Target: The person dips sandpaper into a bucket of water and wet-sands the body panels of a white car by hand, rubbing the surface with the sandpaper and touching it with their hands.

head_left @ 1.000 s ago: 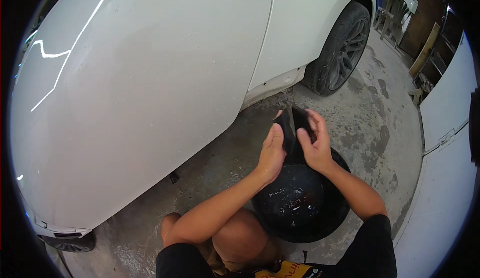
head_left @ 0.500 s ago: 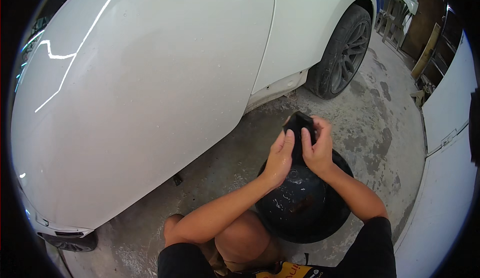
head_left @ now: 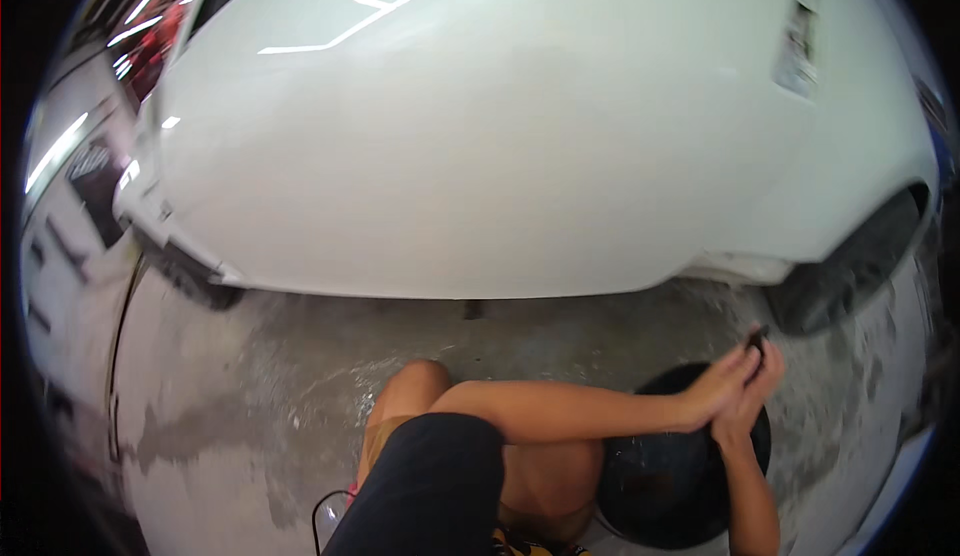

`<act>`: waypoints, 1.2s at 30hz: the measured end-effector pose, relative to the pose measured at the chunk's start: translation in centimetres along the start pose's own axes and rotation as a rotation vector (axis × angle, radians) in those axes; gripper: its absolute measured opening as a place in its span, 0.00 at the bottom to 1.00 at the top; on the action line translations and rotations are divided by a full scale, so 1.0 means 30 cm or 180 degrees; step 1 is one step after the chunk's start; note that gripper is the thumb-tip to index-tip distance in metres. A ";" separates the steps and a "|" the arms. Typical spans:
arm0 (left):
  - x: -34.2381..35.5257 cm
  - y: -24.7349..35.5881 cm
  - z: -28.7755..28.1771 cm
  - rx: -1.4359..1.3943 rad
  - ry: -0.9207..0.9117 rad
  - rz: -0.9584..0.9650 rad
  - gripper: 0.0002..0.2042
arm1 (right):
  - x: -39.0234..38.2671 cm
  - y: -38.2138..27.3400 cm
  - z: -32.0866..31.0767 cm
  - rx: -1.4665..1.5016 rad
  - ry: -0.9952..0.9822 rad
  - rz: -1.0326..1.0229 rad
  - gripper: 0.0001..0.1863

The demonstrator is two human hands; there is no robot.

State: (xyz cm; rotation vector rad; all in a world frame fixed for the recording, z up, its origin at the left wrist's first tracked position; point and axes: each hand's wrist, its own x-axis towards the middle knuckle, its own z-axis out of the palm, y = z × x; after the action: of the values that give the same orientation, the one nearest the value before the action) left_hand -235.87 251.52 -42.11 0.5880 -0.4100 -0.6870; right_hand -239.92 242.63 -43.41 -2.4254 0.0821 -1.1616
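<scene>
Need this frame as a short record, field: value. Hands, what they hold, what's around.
left hand: closed on the dark item, against the right hand
right hand: closed on the same item
held: dark item, mostly hidden by fingers; exact shape unclear
below hands: round black basin, on the floor
ahead: white car, side on
car wheel, right: dark, blurred
floor: grey concrete, darker patches
</scene>
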 end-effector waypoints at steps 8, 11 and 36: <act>0.085 -0.100 -0.083 0.2338 0.1664 0.2375 0.14 | -0.032 0.064 0.023 0.1202 -0.0691 0.0080 0.28; -0.038 0.186 0.026 0.2453 0.1098 0.0063 0.21 | -0.004 0.051 -0.035 0.0470 -0.0801 -0.0365 0.24; -0.183 0.481 -0.131 0.4692 0.0048 0.2275 0.17 | -0.643 0.812 0.251 -0.0191 -0.3390 -0.2035 0.46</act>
State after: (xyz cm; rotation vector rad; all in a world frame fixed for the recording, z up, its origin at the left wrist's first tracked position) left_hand -230.91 265.74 -36.96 1.7015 -1.0421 0.4464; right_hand -243.36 228.16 -71.72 -2.8675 -1.0338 0.0919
